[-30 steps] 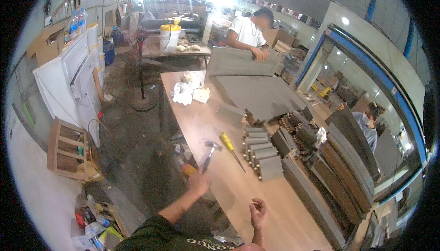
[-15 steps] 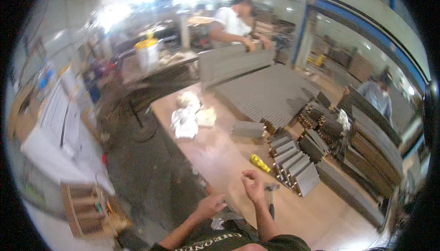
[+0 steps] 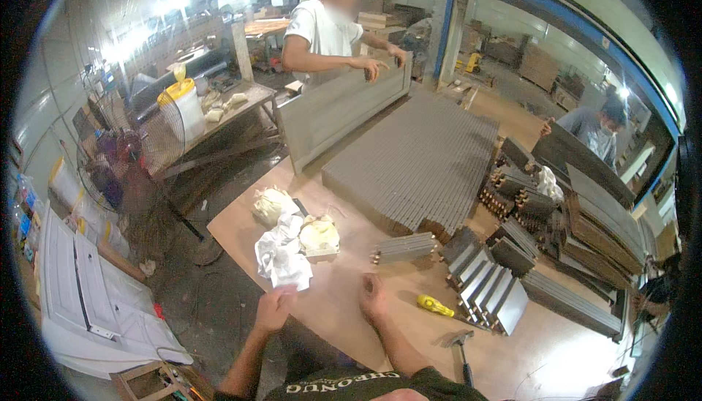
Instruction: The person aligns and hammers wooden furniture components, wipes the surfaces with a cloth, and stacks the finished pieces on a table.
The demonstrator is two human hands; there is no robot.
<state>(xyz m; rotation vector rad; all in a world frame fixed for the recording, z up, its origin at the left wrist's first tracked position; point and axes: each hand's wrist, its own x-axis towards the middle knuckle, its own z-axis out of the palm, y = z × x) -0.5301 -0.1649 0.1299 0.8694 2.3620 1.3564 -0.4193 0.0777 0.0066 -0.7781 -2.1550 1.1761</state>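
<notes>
My left hand [image 3: 274, 307] hovers at the near edge of the wooden worktable [image 3: 344, 313], just below a crumpled white rag [image 3: 281, 258], fingers loose and holding nothing. On the tabletop a little to its right rests my right hand [image 3: 373, 298], also holding nothing. A hammer [image 3: 459, 346] lies on the table to the right of my right forearm. Beyond that hand lies a yellow-handled tool [image 3: 435, 306]. A small bundle of grey slats [image 3: 406, 247] sits farther in.
Grey slat pieces [image 3: 490, 291] and a large slatted panel [image 3: 417, 159] cover the table's right and far side. A person in a white shirt [image 3: 322, 31] holds a grey board [image 3: 344, 112]; another person [image 3: 592, 126] stands at right. A floor fan [image 3: 146, 152] stands at left.
My left hand held the hammer a second ago; it now lies on the table at right. Both hands have come together near the rag, and my view has swung left.
</notes>
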